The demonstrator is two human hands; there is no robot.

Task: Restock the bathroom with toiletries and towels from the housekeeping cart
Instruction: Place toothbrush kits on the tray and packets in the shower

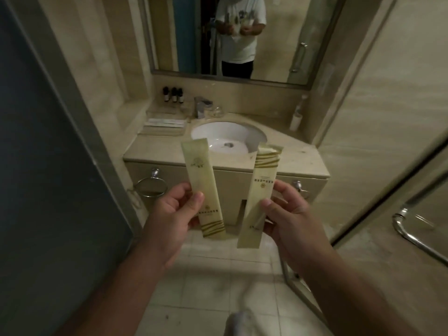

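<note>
I stand in front of a bathroom vanity with a long pale-green toiletry packet in each hand. My left hand [173, 209] pinches the left packet [201, 180] between thumb and fingers; its striped end points down. My right hand [288, 212] grips the right packet [259, 190], whose striped end points up. Both packets are held upright in the air, side by side, in front of the vanity counter [291, 156] and its white sink [228, 137].
On the counter's left lies a tray of flat packets [166, 123], with three small dark bottles [173, 94] behind. A faucet [201, 106], a glass [218, 111] and a white bottle [297, 118] stand there. A mirror [242, 37] reflects a person. Towel ring [151, 186] left, glass shower door [417, 214] right.
</note>
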